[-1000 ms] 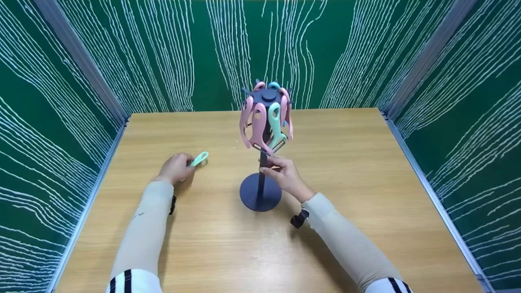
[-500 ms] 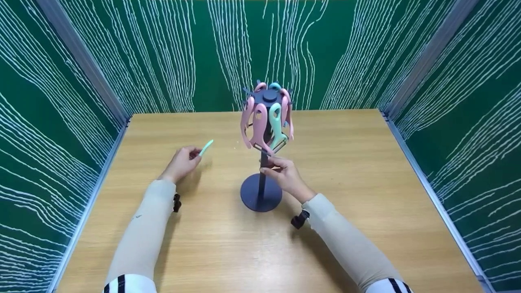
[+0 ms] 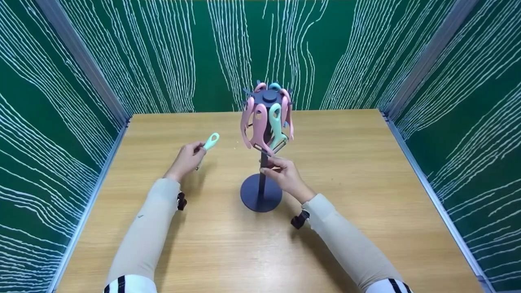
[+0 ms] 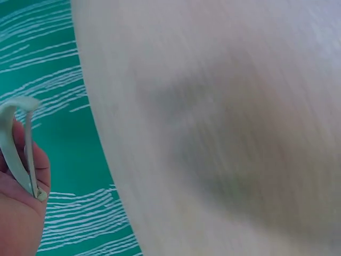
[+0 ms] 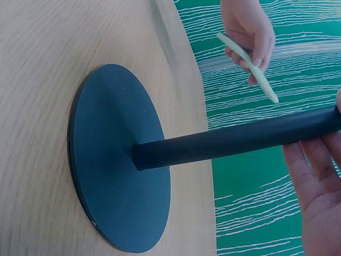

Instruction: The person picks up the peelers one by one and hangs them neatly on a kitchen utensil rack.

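Observation:
My left hand [image 3: 188, 159] holds a mint-green peeler [image 3: 211, 141] above the table, left of a dark stand [image 3: 250, 194]. Its looped handle end points up and to the right, away from the fingers. In the left wrist view, the peeler's curved head and metal blade [image 4: 30, 154] show beside the palm. My right hand [image 3: 288, 178] grips the stand's upright post [image 5: 224, 142] between thumb and fingers, below the hanging tools. Several peelers hang from hooks around the stand's top, among them a pink peeler [image 3: 259, 124] and a mint-green peeler [image 3: 275, 121] at the front.
The stand's round base sits on a wooden table [image 3: 346, 162]. Green walls [image 3: 220, 81] with white wavy lines enclose the back and both sides, with grey metal frame posts [image 3: 87, 61] at the corners. Some upper hooks [image 3: 247, 91] at the stand's left carry nothing.
My left hand has lifted the peeler off the table and moved it up and right, toward the stand, turning its handle. My right hand stays on the post.

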`<state>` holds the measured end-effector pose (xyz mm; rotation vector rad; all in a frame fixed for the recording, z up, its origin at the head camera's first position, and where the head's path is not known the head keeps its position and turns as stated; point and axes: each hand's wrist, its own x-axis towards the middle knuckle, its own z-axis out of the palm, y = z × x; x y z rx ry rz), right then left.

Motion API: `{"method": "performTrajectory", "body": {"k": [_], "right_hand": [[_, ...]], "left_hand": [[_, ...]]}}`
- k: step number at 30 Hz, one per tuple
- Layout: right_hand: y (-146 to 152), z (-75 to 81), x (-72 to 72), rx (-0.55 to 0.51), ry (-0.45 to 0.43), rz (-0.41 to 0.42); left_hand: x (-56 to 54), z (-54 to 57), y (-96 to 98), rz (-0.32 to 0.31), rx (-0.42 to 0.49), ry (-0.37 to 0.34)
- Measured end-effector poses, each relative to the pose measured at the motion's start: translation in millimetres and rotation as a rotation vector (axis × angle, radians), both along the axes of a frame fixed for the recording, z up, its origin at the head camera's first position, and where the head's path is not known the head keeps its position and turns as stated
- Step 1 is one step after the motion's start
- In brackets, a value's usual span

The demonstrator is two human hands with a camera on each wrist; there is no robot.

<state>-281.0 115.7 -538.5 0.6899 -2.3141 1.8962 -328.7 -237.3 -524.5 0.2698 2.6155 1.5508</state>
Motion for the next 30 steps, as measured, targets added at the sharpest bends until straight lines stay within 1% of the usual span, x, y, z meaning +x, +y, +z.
{"method": "performTrajectory", "body": {"k": [4,7,11,16,20,25,30], "right_hand": [[0,0.3,-0.2,0.006,-0.007,0.003],[0,2.0,0.4,0.016,-0.014,0.005],[0,3.8,1.4,0.029,-0.017,0.003],[0,4.0,1.7,0.020,-0.025,0.007],[0,4.2,1.6,0.014,-0.014,0.010],[0,2.8,0.9,0.013,0.004,0.003],[0,1.2,-0.4,0.005,0.014,0.002]], "left_hand": [[1.5,10.0,5.8,0.004,0.003,0.003],[3.4,20.4,11.0,0.013,-0.019,0.027],[5.1,34.1,16.3,0.024,-0.041,0.099],[8.3,50.9,20.7,0.027,-0.022,0.163],[11.1,64.6,24.8,0.015,-0.010,0.220],[13.3,77.9,30.8,-0.001,-0.019,0.315],[15.6,91.4,37.9,-0.016,0.000,0.380]]}}
